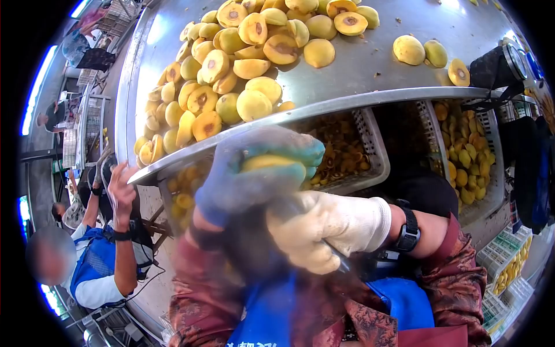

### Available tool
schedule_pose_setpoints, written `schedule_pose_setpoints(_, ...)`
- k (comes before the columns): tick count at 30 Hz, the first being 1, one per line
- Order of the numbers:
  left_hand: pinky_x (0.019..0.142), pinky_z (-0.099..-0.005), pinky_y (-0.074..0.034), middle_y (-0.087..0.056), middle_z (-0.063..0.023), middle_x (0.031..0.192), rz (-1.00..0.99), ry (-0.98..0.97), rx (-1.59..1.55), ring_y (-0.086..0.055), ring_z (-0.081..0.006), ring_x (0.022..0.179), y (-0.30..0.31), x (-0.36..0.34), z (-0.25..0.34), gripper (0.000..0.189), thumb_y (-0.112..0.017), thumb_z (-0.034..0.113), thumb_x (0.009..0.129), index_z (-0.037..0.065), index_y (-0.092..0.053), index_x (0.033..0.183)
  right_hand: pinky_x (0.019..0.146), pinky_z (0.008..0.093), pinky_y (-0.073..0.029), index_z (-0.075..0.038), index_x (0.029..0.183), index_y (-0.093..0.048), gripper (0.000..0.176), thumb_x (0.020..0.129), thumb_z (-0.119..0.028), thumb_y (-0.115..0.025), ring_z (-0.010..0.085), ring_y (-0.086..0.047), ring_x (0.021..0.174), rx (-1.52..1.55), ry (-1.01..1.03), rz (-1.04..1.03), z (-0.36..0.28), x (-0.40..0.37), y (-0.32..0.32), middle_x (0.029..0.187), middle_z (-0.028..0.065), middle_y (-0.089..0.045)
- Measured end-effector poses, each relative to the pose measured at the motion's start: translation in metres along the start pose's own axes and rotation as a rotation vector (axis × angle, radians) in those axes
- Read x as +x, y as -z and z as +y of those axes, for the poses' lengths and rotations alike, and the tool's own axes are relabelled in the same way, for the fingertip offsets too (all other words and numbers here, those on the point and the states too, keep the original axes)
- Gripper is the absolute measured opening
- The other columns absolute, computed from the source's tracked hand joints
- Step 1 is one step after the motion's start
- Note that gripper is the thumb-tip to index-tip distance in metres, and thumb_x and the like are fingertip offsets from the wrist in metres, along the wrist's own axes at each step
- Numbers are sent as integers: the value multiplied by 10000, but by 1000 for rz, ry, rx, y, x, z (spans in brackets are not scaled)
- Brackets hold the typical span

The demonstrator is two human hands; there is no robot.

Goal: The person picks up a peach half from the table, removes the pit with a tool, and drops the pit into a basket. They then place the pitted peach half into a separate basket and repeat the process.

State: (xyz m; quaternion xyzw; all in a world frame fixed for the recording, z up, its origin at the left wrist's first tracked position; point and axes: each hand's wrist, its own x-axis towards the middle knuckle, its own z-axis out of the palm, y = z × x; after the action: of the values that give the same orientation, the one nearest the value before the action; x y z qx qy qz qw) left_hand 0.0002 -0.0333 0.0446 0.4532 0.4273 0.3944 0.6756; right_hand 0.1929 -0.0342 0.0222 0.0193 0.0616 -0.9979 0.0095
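Observation:
My left hand, in a blue-green glove and blurred by motion, is closed around a yellow peach just off the table's near edge. Right below it, my right hand wears a white glove and a black watch at the wrist. Its fingers are wrapped round a slim tool; only a dark end shows below the fist, so its kind is hidden. Beyond both hands, a heap of peaches, many cut in half with brown centres showing, lies on the metal table.
Under the table edge stand crates of fruit pieces, and another crate with yellow halves. A black container is at the table's right. To the left a co-worker has a raised hand near the table corner.

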Motion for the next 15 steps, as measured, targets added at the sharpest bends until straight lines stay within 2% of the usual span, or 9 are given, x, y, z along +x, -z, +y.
schedule_pose_setpoints(3,778,-394,-595,-671,-228,1067,163,-135,-70,-693,-312,928,-11,-5,-21,591,-755,306,779,-114,-591,1162,463,210,-327,-119,808,-473,153,918,-152,-574,49,-377,525,81,4,-20,2,1,0,636,-49,-398)
schedule_pose_setpoints(4,740,-382,-602,-672,-228,1059,194,-151,-104,-697,-310,899,-15,-6,-27,629,-742,370,792,-108,-588,1170,460,208,-323,-116,810,-476,147,916,-146,-572,48,-374,524,84,7,-13,1,1,0,634,-51,-394)
schedule_pose_setpoints(7,725,-384,-603,-674,-221,1049,196,-97,-37,-699,-299,870,-14,-11,-25,649,-737,406,791,-106,-592,1164,452,217,-350,-103,804,-482,150,910,-152,-576,61,-404,507,6,-16,-11,3,6,10,628,-37,-423)
schedule_pose_setpoints(8,857,-312,-521,-684,-135,1068,213,1,-149,-655,-191,936,-16,-16,-17,424,-706,194,761,-40,-659,1111,451,223,-364,-98,822,-478,146,907,-160,-579,68,-419,501,-150,-15,71,3,8,8,628,-26,-440)
schedule_pose_setpoints(10,859,-319,-523,-675,-136,1091,218,-45,-151,-654,-193,937,-10,-16,-19,424,-698,222,788,-39,-653,1120,450,234,-391,-87,858,-470,151,902,-174,-585,83,-449,489,-471,0,231,-1,12,2,628,-4,-475)
schedule_pose_setpoints(13,835,-310,-530,-660,-139,1110,264,-104,-99,-656,-202,940,-4,-16,-23,467,-663,331,881,-44,-623,1158,458,243,-422,-48,1027,-472,227,897,-195,-587,86,-481,486,-674,6,373,-3,21,4,637,27,-515)
schedule_pose_setpoints(14,827,-305,-532,-660,-139,1103,307,-128,-64,-658,-204,939,-4,-16,-24,481,-651,352,898,-46,-616,1166,478,320,-465,-3,1214,-409,400,896,-183,-571,186,-567,511,-803,80,441,-1,22,7,651,105,-568)
schedule_pose_setpoints(15,819,-300,-533,-660,-139,1097,350,-150,-30,-660,-205,938,-4,-16,-26,496,-639,373,914,-48,-609,1174,502,352,-478,4,1243,-396,427,896,-177,-565,240,-589,547,-1095,257,470,9,30,26,672,137,-583)
